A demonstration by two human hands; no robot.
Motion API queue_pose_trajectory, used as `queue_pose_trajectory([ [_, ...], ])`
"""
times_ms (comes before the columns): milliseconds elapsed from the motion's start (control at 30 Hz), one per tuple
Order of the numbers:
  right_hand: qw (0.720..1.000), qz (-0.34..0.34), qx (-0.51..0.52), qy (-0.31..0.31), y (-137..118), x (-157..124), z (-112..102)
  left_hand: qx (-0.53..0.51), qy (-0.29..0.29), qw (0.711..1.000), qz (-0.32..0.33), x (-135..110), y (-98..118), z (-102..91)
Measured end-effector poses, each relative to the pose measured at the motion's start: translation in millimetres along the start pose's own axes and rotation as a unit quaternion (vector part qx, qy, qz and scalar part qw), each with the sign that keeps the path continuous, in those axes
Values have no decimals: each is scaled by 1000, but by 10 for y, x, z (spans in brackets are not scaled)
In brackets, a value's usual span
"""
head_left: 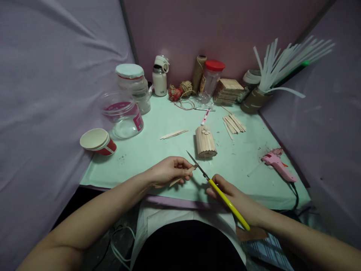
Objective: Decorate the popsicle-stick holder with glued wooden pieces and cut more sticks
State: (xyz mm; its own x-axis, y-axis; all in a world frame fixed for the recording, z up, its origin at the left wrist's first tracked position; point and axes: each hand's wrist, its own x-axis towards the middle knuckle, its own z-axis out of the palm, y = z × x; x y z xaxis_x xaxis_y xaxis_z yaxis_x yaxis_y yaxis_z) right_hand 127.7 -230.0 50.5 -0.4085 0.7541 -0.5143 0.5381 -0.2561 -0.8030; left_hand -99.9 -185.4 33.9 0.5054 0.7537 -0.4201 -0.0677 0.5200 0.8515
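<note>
Between the fingers of my left hand point(170, 171) is a flat wooden craft stick point(191, 169), its tip pointing up and right. My right hand point(234, 197) grips scissors point(227, 199) with long yellow handles. Their blades are at the stick's end; whether they touch it I cannot tell. Just beyond the blades stands a small barrel-shaped piece covered in wooden sticks point(205, 143), with petal-like chips near its top. A few loose sticks point(174, 134) lie to its left, and a larger bunch of sticks point(234, 124) to its right.
A pink glue gun point(279, 165) lies at the right with its cord over the edge. White glue sticks point(282, 64) fan from a brown holder point(256, 101). Paper cups point(98, 142), a clear tub point(126, 122), a lidded jar point(134, 86), twine balls point(180, 91) and stacked sticks point(228, 91) line the table.
</note>
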Motion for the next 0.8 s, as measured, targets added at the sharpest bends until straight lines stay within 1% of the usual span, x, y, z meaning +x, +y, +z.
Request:
queue_pose_trajectory([
  [100, 1000, -3, -8, 4, 31, 14, -3, 19, -15, 1000, -2, 41, 2, -40],
  [300, 999, 34, -39, -4, -54, 26, 11, 19, -37, 999, -14, 125, -31, -100],
  [433, 999, 28, -29, 17, -30, 55, 29, 41, -42, 998, -17, 143, 1, -160],
  [467, 999, 26, -25, 29, -14, 64, 30, 47, -32, 998, -13, 135, 12, -179],
  [500, 999, 22, -23, 44, 2, 72, 28, 45, -9, 999, -2, 120, 20, -196],
  [533, 998, 16, -20, 58, 17, 77, 25, 35, 28, 999, 16, 97, 20, -206],
  [567, 997, 8, -16, 70, 30, 80, 22, 14, 78, 996, 40, 66, 10, -205],
  [633, 996, -8, 6, 89, 45, 76, 27, -48, 186, 976, 98, -13, -46, -158],
  [667, 995, -14, 25, 95, 47, 71, 38, -81, 227, 963, 122, -56, -92, -110],
  [700, 994, -18, 46, 98, 45, 68, 55, -109, 251, 952, 138, -95, -145, -46],
  [733, 993, -19, 67, 98, 40, 66, 79, -128, 253, 949, 140, -125, -202, 28],
  [767, 992, -19, 85, 95, 33, 69, 109, -144, 237, 952, 129, -143, -258, 108],
  [800, 991, -19, 98, 89, 25, 76, 143, -157, 209, 958, 114, -145, -308, 187],
])
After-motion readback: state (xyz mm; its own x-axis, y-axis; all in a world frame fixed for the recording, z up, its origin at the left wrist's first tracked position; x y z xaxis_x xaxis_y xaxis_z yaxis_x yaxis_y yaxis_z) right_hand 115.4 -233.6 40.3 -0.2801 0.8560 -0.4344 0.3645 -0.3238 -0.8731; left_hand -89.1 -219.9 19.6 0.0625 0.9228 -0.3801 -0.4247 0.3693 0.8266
